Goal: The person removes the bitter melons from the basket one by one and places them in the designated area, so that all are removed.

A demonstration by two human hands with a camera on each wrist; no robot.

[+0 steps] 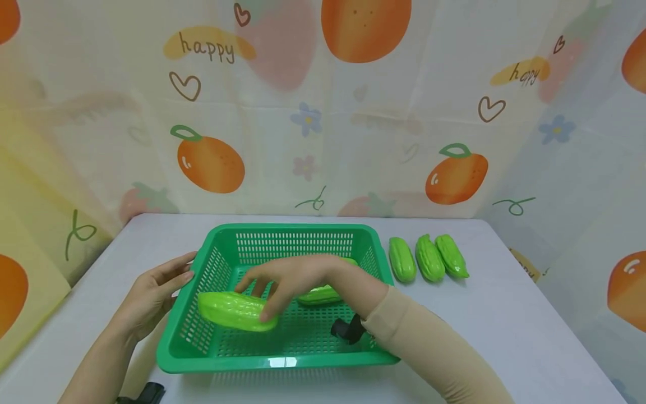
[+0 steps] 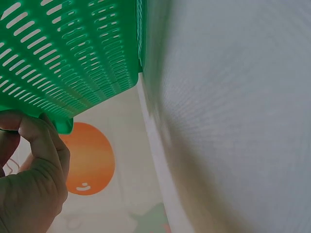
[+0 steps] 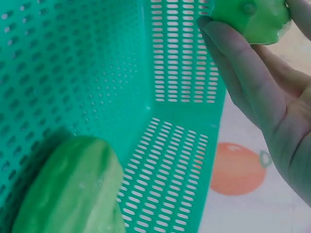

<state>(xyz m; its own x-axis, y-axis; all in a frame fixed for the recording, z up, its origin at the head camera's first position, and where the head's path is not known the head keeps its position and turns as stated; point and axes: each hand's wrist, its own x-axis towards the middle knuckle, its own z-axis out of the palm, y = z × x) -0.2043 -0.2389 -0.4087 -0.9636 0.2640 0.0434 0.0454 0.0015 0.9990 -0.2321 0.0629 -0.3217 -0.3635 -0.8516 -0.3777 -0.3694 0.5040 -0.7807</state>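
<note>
A bright green bitter melon (image 1: 234, 310) is pinched between the thumb and fingers of my right hand (image 1: 298, 276), over the left part of a green plastic basket (image 1: 287, 362). The right wrist view shows one end of that melon (image 3: 250, 19) between the fingertips. At the basket's left rim my left hand (image 1: 156, 292) grips the edge, with its curled fingers (image 2: 41, 141) against the rim in the left wrist view. Inside the basket lies a bitter melon (image 1: 320, 295), partly hidden by my right forearm. Another green piece (image 1: 349, 261) shows behind it.
Three more bitter melons, a left one (image 1: 402, 260), a middle one (image 1: 430, 258) and a right one (image 1: 452, 256), lie on the white table (image 1: 484, 331) right of the basket. A fruit-printed cloth (image 1: 353, 134) hangs behind the table. Black wrist-camera parts (image 1: 348, 331) show below the right wrist.
</note>
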